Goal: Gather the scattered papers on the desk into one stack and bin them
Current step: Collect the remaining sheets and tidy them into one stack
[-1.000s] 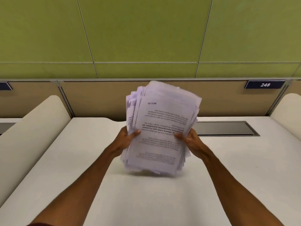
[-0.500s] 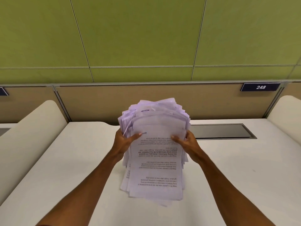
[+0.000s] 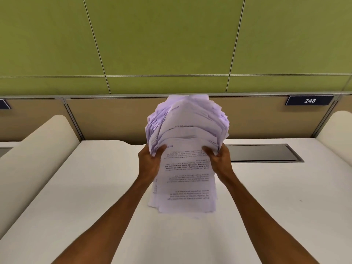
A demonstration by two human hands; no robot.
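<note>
The stack of papers [image 3: 187, 168] is thin, matt white printed paper, its upper sheets crumpled and blurred. The desk [image 3: 266, 197] looks smooth and matt, probably laminate. A dark inset panel [image 3: 264, 153] has a faint sheen, framed in grey metal. The wall panels [image 3: 171, 35] are matt green.

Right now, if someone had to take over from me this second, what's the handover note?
Left hand: gripping the left edge of the stack of papers.
Right hand: gripping the right edge of the same stack.
Papers: all in one uneven stack, held upright with the lower edges at or just above the desk, top sheets bowing over. No loose sheets show on the desk.
Done: gathering.
Left: square the edges if wanted, then carry the stack to a bin. No bin is in view, so find it first.
</note>
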